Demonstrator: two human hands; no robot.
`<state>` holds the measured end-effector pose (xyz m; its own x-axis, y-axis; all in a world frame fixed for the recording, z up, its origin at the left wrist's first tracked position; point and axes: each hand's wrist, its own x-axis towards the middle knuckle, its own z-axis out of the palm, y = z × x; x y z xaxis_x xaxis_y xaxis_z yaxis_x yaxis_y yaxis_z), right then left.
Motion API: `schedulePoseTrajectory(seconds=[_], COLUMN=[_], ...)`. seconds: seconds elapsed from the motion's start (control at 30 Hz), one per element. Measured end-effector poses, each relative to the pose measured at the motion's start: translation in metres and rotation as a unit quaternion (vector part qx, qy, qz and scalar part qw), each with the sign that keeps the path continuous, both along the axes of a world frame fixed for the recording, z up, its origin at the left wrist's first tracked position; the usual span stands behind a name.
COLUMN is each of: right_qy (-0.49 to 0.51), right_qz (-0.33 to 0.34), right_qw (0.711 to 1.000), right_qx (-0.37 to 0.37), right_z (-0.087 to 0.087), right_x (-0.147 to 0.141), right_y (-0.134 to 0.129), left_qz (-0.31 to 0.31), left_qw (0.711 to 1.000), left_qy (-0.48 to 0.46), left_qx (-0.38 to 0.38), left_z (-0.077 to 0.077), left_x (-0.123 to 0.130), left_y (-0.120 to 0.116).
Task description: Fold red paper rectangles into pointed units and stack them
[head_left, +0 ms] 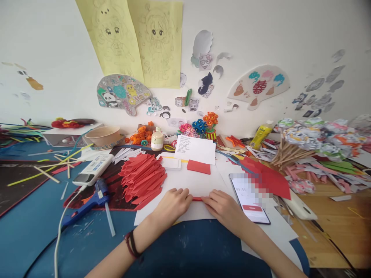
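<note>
Between my two hands lies a narrow folded red paper strip (197, 199) on white sheets (174, 181). My left hand (174, 204) is closed on its left end, fingers curled and knuckles up. At the other end, my right hand (222, 206) presses the strip with bent fingers, partly hiding it. Just beyond sits a small flat red paper rectangle (198, 167). To the left is a large heap of folded red paper pieces (143, 175). A phone (249, 200) with a lit screen lies right of my right hand.
A blue hot glue gun (97, 197) with its cable and a white power strip (92, 170) are on the left. Behind stand a glue bottle (157, 139), paper flowers (199, 126) and a handwritten card (195, 150). Red sheets (269, 177) and wooden sticks (290, 154) are at right.
</note>
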<state>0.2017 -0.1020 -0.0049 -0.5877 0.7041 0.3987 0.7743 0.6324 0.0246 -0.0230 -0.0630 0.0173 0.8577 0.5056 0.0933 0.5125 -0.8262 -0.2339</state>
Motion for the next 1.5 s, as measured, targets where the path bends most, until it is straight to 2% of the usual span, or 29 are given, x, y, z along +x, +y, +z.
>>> schedulePoseTrajectory(seconds=[0.1,0.33,0.57,0.7,0.97,1.2,1.37,1.5], right_qy=[0.007,-0.019,-0.020,-0.012,-0.013,-0.016,-0.016,-0.003], right_qz=[-0.029,0.001,0.005,0.003,-0.008,-0.024,-0.022,-0.021], right_qw=[0.998,0.999,1.000,1.000,1.000,1.000,1.000,1.000], right_qx=[-0.046,-0.035,-0.021,-0.025,-0.020,-0.009,0.000,-0.009], right_z=[-0.004,-0.007,-0.006,-0.007,-0.007,-0.010,-0.010,-0.010], right_x=[-0.002,-0.010,-0.011,-0.011,-0.013,-0.014,-0.011,-0.010], right_y=[0.007,0.017,0.016,0.017,0.014,0.007,0.001,0.001], left_qz=[-0.008,-0.011,-0.078,-0.096,-0.015,-0.033,-0.018,-0.003], left_qw=[1.000,0.998,0.996,0.993,0.995,0.998,0.999,0.996], left_qy=[-0.014,-0.061,-0.013,0.011,0.039,0.048,-0.019,-0.060], left_qx=[-0.010,-0.021,0.038,0.063,0.091,0.036,-0.039,-0.069], left_z=[-0.001,-0.005,-0.010,-0.011,-0.009,-0.006,0.005,0.005], left_x=[0.002,0.005,0.010,0.015,0.026,0.009,-0.011,-0.014], left_y=[0.005,0.016,0.017,0.017,-0.006,-0.005,-0.002,0.002])
